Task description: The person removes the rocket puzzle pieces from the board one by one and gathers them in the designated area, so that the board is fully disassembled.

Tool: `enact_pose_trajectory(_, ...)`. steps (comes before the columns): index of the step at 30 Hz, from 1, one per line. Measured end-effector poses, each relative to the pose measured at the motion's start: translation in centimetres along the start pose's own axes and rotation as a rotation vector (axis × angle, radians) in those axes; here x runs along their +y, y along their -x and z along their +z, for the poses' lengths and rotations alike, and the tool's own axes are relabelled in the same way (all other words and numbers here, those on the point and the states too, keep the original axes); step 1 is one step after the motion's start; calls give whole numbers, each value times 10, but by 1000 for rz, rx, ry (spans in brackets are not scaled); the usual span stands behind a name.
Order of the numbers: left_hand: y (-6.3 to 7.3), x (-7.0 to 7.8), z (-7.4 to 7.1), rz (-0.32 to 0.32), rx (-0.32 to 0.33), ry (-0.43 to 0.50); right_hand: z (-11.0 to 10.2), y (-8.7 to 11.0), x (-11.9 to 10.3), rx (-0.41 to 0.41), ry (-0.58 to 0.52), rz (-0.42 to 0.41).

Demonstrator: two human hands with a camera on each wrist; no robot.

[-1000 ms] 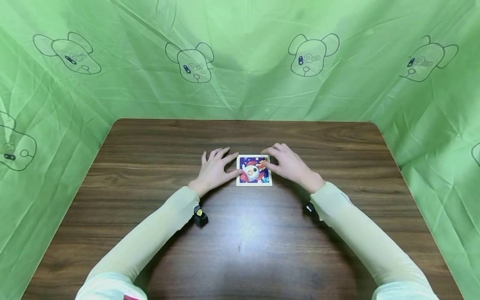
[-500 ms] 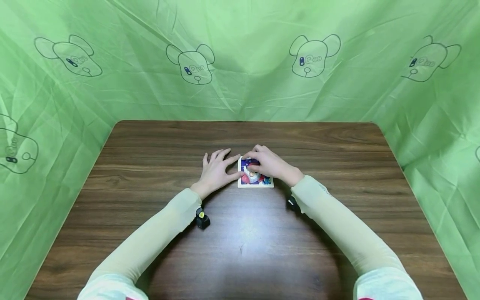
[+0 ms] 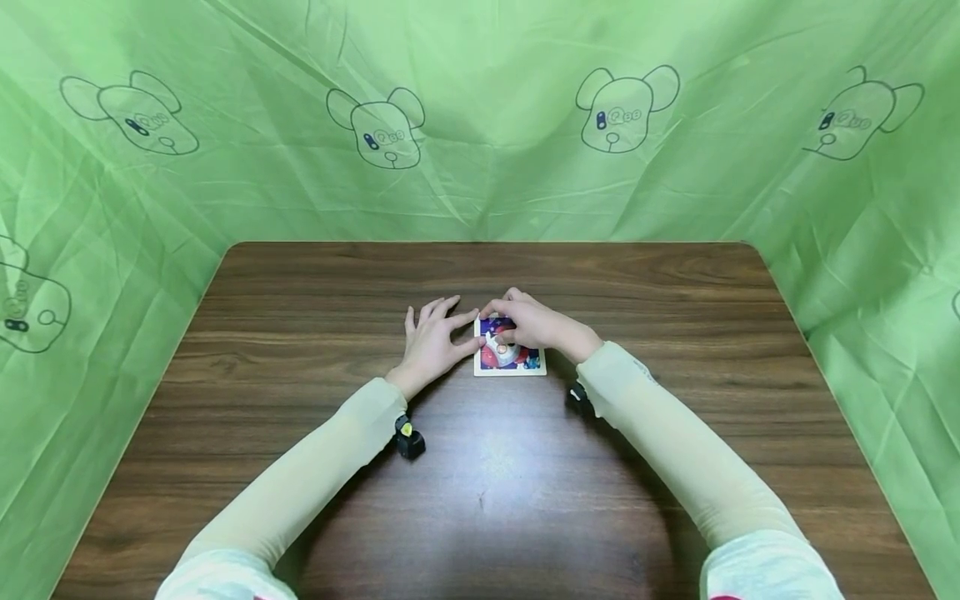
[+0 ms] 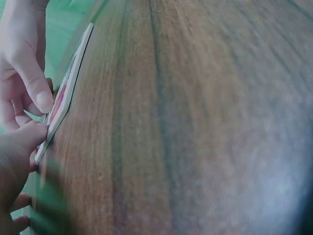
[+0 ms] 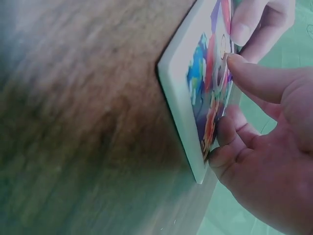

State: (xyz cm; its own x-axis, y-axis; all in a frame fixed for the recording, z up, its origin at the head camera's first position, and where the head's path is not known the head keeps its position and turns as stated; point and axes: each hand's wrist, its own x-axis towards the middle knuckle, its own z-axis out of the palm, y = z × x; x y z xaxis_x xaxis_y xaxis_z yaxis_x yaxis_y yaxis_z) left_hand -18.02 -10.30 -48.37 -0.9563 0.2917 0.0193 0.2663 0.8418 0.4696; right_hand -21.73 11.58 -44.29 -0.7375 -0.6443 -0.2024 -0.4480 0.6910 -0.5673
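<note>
On the desk (image 3: 615,500), midway between left and right edges and nearer the far edge: the board (image 3: 504,359), lying flat, near side about parallel to the desk's far edge. Left hand (image 3: 431,343) is loose, fingers spread, thumb tip over the board's left border, index tip by its far left corner; grasping nothing. Right hand (image 3: 542,325) arches over the board's far half, index tip by that same corner, thumb on the picture near the middle; cannot tell if it pinches anything (its own fingers block the view). Main risk, my read: board skids. Left thumb looks like the main brace and the desk looks slick, so a sideways push from the right hand could swing the board out of line. Next: two index tips crowd one corner and could bump. Also, a thumb on that smooth-looking face may slide rather than bite, and a board this thin gives little edge to catch. Materials: board is stiff, squarish, pale border, slightly rounded corners, print in red, white, purple, blue; wood or card, can't tell. Desk is dark wood grain, glare patch on the near side of the board, probably laminate. Cloth (image 3: 502,179) beyond the far edge is green, thin, creased, with animal-head outlines. Sleeves (image 3: 303,477) pale, soft, with small black blocks (image 3: 410,442) at the wrists.
</note>
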Motion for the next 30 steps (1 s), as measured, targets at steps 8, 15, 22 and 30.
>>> enact_pose_trajectory(8, 1, 3, -2, -10, -11, 4, -2, -2, -1, -17, -29, -18)
enact_pose_trajectory(15, 1, 2, -3, -10, -13, 8, 3, -2, 0, 11, -35, -24)
enact_pose_trajectory(22, 1, 3, -2, -12, -15, 5, 7, -3, 2, 56, -20, -60)
enact_pose_trajectory(30, 2, 3, -2, -11, -20, -3, 11, -6, 16, 93, 9, -113)
